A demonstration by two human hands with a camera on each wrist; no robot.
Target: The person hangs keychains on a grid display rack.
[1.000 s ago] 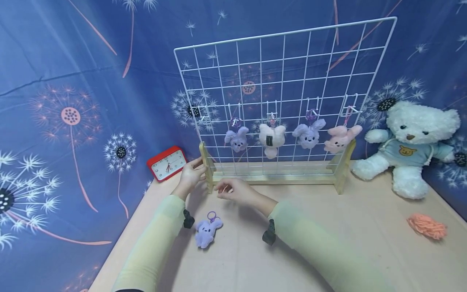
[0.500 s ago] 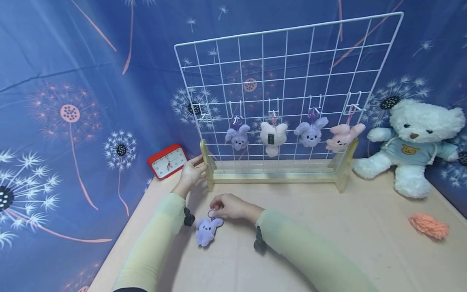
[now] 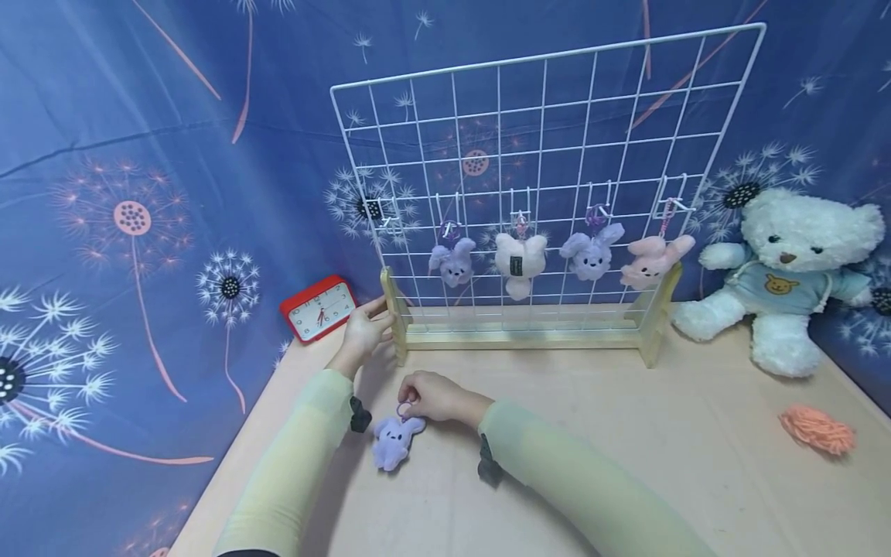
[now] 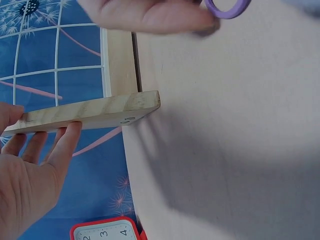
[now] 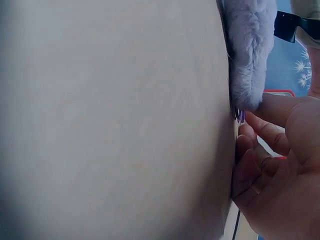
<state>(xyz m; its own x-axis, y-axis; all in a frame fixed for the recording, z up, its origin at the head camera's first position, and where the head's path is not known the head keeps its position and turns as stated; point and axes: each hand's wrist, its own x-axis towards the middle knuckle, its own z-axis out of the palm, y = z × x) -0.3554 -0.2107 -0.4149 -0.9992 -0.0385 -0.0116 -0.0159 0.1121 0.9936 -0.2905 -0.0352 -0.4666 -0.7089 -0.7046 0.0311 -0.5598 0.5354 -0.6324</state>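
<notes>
A lilac plush bunny keychain [image 3: 393, 445] lies on the table, its purple ring [image 4: 231, 15] toward the rack. My right hand [image 3: 440, 396] pinches this ring between thumb and fingertips; in the right wrist view the plush ear [image 5: 248, 75] partly covers the spot. With my left hand [image 3: 365, 331] I hold the left wooden upright [image 4: 100, 111] of the rack, thumb on one face and fingers on the other. The white wire grid [image 3: 543, 116] stands in this wooden base. From its hooks hang several plush keychains, among them a lilac bunny [image 3: 454, 264] and a pink one [image 3: 654, 261].
A red clock [image 3: 320, 309] stands left of my left hand. At the right sits a white teddy bear [image 3: 783, 286] in a blue top, with a bundle of orange yarn [image 3: 816, 430] in front of it. Blue dandelion-print cloth [image 3: 230, 201] hangs behind.
My right hand has come down from beside the rack's left upright to the ring of the lilac bunny keychain and now pinches it. My left hand stays on the upright.
</notes>
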